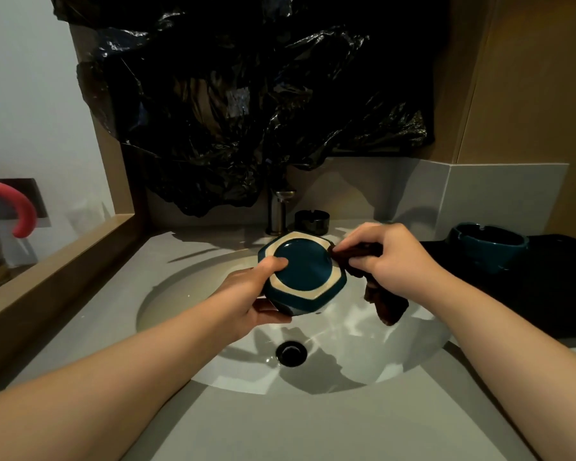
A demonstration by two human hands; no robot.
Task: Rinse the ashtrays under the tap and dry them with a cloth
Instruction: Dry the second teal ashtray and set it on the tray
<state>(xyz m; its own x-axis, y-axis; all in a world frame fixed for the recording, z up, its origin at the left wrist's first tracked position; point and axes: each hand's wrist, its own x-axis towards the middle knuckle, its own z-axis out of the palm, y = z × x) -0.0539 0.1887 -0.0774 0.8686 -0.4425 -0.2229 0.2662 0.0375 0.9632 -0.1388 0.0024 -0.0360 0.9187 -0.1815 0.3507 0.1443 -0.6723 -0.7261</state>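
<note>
A teal hexagonal ashtray with a cream ring on its underside is held over the white sink, bottom turned toward me. My left hand grips it from the left, thumb on the base. My right hand pinches a dark brown cloth against the ashtray's right edge; the cloth's end hangs down. A second teal ashtray stands upright on a black mat at the right. A small black ashtray sits beside the tap. I see no water running.
Black plastic sheeting covers the wall above the tap. The drain lies below my hands. A wooden ledge borders the counter on the left, with a pink curved handle beyond it.
</note>
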